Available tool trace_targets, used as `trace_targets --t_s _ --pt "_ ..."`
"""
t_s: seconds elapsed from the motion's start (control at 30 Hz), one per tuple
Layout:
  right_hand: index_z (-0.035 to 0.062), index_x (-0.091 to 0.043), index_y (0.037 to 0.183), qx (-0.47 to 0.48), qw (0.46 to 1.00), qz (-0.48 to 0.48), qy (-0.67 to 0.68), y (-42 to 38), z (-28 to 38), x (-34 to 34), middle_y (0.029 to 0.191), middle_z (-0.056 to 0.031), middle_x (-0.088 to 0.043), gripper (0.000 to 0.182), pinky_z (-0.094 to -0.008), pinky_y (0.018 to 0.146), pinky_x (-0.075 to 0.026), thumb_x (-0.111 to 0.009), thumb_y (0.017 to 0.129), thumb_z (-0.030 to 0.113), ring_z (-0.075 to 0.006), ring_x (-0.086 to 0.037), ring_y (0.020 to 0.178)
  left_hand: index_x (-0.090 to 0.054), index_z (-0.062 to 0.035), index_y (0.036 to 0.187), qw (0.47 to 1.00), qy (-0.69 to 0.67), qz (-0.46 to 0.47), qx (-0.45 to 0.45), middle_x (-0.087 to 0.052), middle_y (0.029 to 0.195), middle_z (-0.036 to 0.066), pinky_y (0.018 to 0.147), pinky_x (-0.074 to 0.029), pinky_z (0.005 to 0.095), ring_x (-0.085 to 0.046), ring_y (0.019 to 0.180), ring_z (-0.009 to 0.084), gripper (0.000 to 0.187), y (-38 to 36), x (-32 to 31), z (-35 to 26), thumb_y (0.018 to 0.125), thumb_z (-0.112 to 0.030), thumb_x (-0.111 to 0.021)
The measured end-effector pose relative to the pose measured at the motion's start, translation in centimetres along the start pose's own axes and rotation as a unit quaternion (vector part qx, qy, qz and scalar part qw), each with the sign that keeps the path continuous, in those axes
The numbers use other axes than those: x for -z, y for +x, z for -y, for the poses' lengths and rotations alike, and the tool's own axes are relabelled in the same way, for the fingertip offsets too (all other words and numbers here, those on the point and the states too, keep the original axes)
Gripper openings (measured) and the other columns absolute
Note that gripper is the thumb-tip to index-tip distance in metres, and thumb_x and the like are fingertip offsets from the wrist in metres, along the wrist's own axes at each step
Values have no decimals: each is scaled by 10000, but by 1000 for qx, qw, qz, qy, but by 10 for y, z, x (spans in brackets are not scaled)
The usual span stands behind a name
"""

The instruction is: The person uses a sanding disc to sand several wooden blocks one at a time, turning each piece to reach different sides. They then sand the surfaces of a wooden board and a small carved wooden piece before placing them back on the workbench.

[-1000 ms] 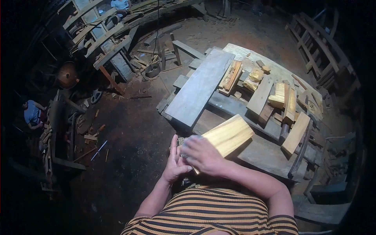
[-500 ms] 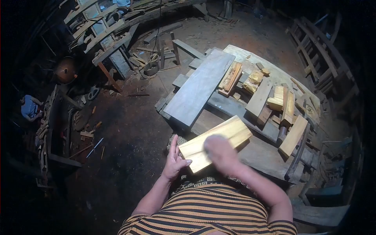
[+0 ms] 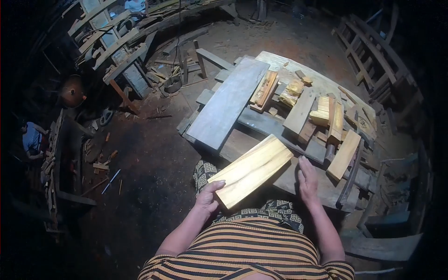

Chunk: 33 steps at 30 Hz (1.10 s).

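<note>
A pale yellow wooden board point(image 3: 252, 171) is tilted over my lap, its far end near the edge of the workbench point(image 3: 326, 189). My left hand point(image 3: 208, 196) grips its near left corner, thumb on the top face and the other fingers hidden underneath. Just off the board's right end is my right hand point(image 3: 308, 181), fingers stretched out and nothing in it. Beyond the board, a wide greyish plank point(image 3: 228, 102) lies on the bench, with several short wood blocks point(image 3: 298, 112) to its right.
Wooden racks stand at the upper left and a slatted frame point(image 3: 373, 56) at the upper right. A person point(image 3: 32, 138) is at the far left, another point(image 3: 135, 5) at the top. A round metal bowl point(image 3: 73, 91) is at the left.
My right hand has come off the board's top face and moved right, beyond its end. My left thumb now lies farther over the board. The view has shifted slightly.
</note>
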State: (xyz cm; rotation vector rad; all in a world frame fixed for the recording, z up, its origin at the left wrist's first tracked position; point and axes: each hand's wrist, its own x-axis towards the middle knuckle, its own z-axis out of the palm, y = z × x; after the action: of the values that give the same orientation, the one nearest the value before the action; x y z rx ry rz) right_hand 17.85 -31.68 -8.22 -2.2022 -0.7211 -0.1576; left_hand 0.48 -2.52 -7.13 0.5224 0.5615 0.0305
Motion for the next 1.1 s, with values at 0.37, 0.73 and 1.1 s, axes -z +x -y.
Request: trace_targets --t_s 0.37,0.73,1.1 --pt "109 -543 1263 25 992 12 -120 -18 -8 -10 1371 -139 -454 401 -501 1091 -218 -558 872 195 -330 -369 1309 -458 36 1270 993 -40 37 -104 -562 1217 206 1010 -429 481 -569 1104 346 602 8 -2 -43 721 -116 -654" --pt "113 -537 1259 14 989 17 -147 -17 -1 -11 1383 -139 -433 421 -529 1094 -213 -583 850 198 -327 -354 1318 -533 -47 1145 973 14 -17 -228 -600 1114 136 923 -482 453 -599 1009 301 418 162 -89 -165 772 -180 -668" --pt "109 -543 1251 -14 991 20 -134 -17 5 -9 1368 -149 -448 451 -511 1091 -220 -615 809 164 -332 -373 1304 -471 -26 1241 985 -36 -35 -167 -567 1181 186 875 -471 562 -575 1060 370 513 289 -140 -167 792 -208 -641"
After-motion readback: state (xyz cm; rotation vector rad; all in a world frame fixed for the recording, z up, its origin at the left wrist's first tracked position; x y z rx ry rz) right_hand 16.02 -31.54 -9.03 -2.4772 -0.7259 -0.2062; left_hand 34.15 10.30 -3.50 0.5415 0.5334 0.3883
